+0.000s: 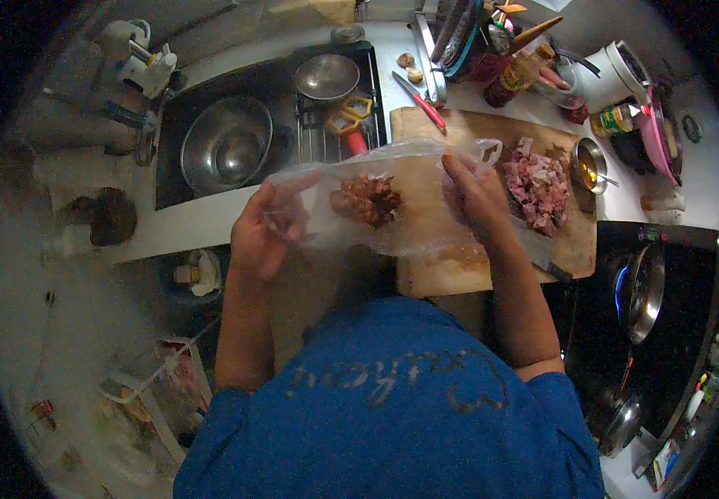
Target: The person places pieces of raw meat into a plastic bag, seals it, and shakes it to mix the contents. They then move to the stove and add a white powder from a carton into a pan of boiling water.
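A clear plastic bag is stretched between my two hands, with a clump of brown pieces, perhaps meat, showing through it. My left hand grips the bag's left end, its index finger extended along the plastic. At the other end, my right hand holds the bag near its looped handle, thumb on top. Below and to the right lies a wooden cutting board. Chopped raw meat is heaped on the board, right of my right hand. A broad knife blade lies partly under my right forearm.
A red-handled knife rests at the board's back edge beside garlic. A small steel bowl with yellow liquid stands right of the meat. The sink holds a large metal bowl, a smaller one and a red-handled peeler.
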A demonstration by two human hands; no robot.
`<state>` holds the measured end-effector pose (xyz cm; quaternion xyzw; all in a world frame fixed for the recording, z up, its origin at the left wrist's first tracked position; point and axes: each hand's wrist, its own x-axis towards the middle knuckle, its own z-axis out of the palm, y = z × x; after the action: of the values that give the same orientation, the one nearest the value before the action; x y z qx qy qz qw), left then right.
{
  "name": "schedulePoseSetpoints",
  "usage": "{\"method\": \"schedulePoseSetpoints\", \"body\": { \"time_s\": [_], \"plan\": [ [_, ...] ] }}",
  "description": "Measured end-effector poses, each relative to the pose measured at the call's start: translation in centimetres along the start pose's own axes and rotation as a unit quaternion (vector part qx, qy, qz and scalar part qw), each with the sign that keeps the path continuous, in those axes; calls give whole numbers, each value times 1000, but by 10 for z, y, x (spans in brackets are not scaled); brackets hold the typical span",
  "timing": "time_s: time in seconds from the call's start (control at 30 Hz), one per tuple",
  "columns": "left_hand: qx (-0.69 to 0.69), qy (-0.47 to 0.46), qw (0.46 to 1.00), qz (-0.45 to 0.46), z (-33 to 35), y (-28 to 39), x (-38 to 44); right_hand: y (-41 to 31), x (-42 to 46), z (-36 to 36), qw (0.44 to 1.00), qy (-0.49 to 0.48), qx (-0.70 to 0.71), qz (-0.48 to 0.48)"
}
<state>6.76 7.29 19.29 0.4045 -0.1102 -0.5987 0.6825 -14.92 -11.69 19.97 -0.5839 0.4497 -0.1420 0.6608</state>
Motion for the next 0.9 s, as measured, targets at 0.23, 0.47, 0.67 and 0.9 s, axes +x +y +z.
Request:
{"method": "schedulePoseSetpoints", "body": {
  "time_s": [0.23,0.47,0.67,0.9],
  "plan": [
    [-88,5,995,-39,-33,-19,-3,17,5,-8,995,-100,-4,-23],
    [-49,-12,998,-23,-19,-14,-8,8,3,-5,993,-81,-60,-64],
    [-71,-7,997,-9,-1,-5,0,12,2,-6,994,-85,71,14],
    [-131,-138,982,0,39,16,24,5,5,-2,996,-31,85,-1]
  ]
}}
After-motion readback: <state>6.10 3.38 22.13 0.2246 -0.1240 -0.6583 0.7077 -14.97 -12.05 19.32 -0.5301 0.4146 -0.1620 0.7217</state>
